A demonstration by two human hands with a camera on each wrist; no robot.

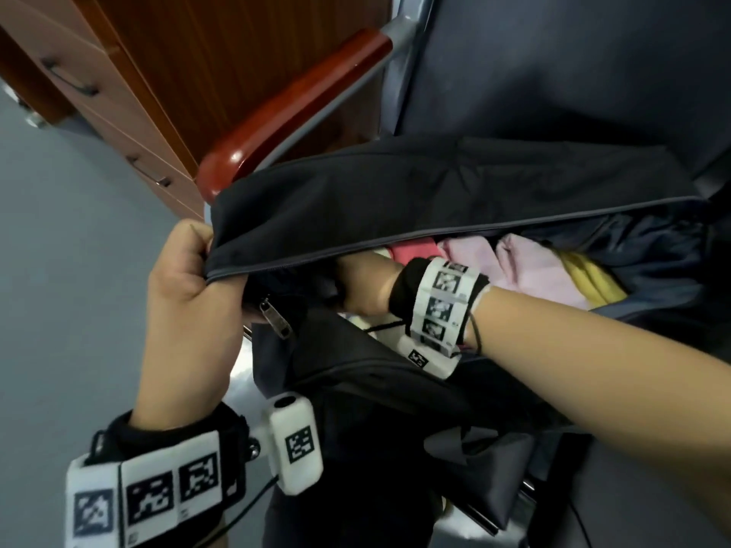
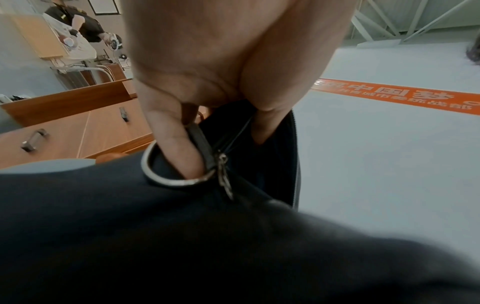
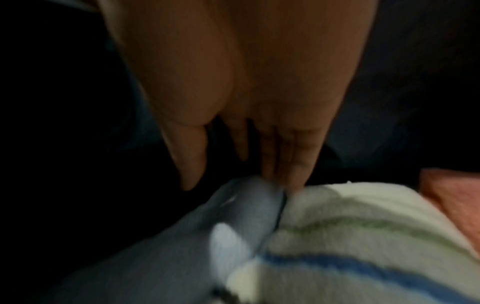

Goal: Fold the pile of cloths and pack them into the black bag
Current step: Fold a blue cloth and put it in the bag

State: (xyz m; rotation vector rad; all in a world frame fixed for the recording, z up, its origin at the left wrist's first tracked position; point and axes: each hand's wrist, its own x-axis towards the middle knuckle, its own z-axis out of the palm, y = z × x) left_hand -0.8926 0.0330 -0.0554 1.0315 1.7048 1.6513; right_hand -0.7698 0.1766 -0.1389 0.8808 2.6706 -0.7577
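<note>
The black bag (image 1: 395,191) lies on a chair seat with its long zip mouth agape. My left hand (image 1: 186,270) grips the bag's left end at the zip edge (image 2: 233,131), one finger through a metal ring (image 2: 176,176). My right hand (image 1: 364,286) is plunged inside the bag under the flap. In the right wrist view its straight fingers (image 3: 285,156) press down between a grey-blue cloth (image 3: 233,216) and a white cloth with green and blue stripes (image 3: 350,226). Folded pink (image 1: 526,267), red (image 1: 411,247) and yellow (image 1: 589,278) cloths sit in the bag to the right.
A red-brown chair armrest (image 1: 292,108) runs behind the bag's left end. A wooden drawer cabinet (image 1: 99,73) stands at the left over grey floor (image 1: 59,270). An orange floor stripe (image 2: 389,96) and another person (image 2: 83,24) at a table show in the left wrist view.
</note>
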